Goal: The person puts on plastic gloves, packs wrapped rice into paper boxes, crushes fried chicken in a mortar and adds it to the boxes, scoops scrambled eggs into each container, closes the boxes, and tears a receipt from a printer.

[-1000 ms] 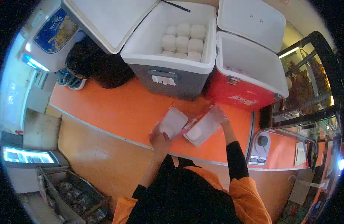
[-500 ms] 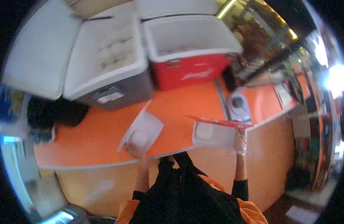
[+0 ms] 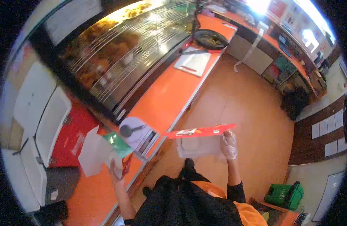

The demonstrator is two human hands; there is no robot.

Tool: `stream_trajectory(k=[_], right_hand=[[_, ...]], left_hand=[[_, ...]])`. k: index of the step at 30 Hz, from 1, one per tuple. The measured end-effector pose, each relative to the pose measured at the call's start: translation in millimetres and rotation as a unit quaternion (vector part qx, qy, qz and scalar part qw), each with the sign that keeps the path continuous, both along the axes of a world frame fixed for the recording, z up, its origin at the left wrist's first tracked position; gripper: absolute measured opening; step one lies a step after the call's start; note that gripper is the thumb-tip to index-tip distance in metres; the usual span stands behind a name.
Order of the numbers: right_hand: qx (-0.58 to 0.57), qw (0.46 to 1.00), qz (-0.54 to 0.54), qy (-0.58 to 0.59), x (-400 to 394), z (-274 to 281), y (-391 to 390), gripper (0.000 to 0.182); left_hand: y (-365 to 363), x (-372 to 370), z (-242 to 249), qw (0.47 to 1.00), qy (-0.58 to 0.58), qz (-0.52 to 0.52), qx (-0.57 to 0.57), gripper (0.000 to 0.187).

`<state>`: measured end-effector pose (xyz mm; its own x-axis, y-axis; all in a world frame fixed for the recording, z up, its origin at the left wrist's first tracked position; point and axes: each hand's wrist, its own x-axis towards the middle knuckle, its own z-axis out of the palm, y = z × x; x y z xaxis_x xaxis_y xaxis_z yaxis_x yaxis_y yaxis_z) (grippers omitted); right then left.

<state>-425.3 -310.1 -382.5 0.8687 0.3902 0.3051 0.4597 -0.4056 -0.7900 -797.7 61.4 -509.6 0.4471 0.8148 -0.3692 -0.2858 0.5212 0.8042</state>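
My right hand (image 3: 228, 146), in a clear plastic glove, grips the right end of an open takeaway box (image 3: 198, 148). The box is white inside, with a raised red printed lid (image 3: 203, 130), and is held over the floor beside the counter. A pale mound inside is only partly visible. On the left, my left hand (image 3: 115, 169) is closed on a second open box (image 3: 92, 152), white inside with green and red on its outer side. This one is tilted above the counter next to the scale (image 3: 137, 133), and its contents are hidden.
An orange counter (image 3: 158, 100) runs away from me, bearing a white board (image 3: 193, 62) and a dark pan (image 3: 210, 39). A glass food cabinet (image 3: 117, 56) stands along it. Left are a red cooler (image 3: 73, 132) and a grey cooler (image 3: 64, 182). A green bag (image 3: 282, 196) sits lower right.
My view has turned right, so the coolers now lie at the far left and the food cabinet fills the upper left. Both boxes remain in my hands; the left one has come up near the scale.
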Motion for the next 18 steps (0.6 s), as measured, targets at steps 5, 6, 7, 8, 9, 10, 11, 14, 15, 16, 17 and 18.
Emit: stream_trajectory(k=[5, 6, 7, 8, 9, 10, 11, 14, 15, 16, 17, 18], right_hand=[[0.064, 0.986, -0.110, 0.107, 124.5, -19.3, -79.7, 0.024], [-0.028, 0.988, -0.112, 0.100, 156.7, -18.2, -89.9, 0.026], [-0.025, 0.989, -0.111, 0.096, 180.5, -7.0, -82.2, 0.026], [0.001, 0.993, -0.083, 0.080, 203.8, 4.2, -72.7, 0.027], [0.027, 0.996, -0.059, 0.061, 226.9, 12.0, -64.9, 0.028], [0.033, 0.996, -0.069, 0.051, 256.5, -3.6, -59.9, 0.028], [0.096, 0.991, -0.051, 0.077, 293.5, -36.4, -53.3, 0.028], [0.038, 0.996, -0.068, 0.046, 389.7, -117.1, -45.7, 0.032], [-0.025, 0.996, -0.082, 0.025, 419.9, -109.0, -34.5, 0.034], [-0.088, 0.992, -0.096, 0.004, 450.0, -100.5, -23.4, 0.035], [-0.127, 0.978, -0.119, 0.113, 470.3, -59.6, -12.6, 0.031], [-0.147, 0.966, -0.130, 0.171, 493.5, -59.6, -12.1, 0.029]], left_hand=[[-92.5, 239.1, 141.8, 0.983, 0.180, 0.017, -0.030, 0.077], [-84.5, 272.0, 108.8, 0.976, 0.216, -0.003, 0.024, 0.078], [-81.3, 306.2, 103.7, 0.965, 0.251, -0.026, 0.079, 0.079], [-79.9, 333.2, 101.2, 0.982, 0.150, -0.081, 0.079, 0.083], [-79.8, 358.9, 96.2, 0.983, 0.142, -0.086, 0.084, 0.083], [-78.5, 382.1, 84.4, 0.979, 0.167, -0.042, 0.106, 0.083], [-74.8, 407.7, 67.8, 0.974, 0.187, 0.001, 0.127, 0.084], [-42.6, 463.8, -0.8, 0.967, 0.197, -0.001, 0.161, 0.087], [-37.9, 480.5, -2.8, 0.967, 0.201, -0.001, 0.156, 0.089], [-33.7, 505.6, -3.1, 0.968, 0.195, 0.002, 0.159, 0.089], [-33.2, 528.5, 0.3, 0.967, 0.203, 0.012, 0.156, 0.091], [-34.7, 551.4, 1.4, 0.965, 0.216, 0.021, 0.149, 0.093]])
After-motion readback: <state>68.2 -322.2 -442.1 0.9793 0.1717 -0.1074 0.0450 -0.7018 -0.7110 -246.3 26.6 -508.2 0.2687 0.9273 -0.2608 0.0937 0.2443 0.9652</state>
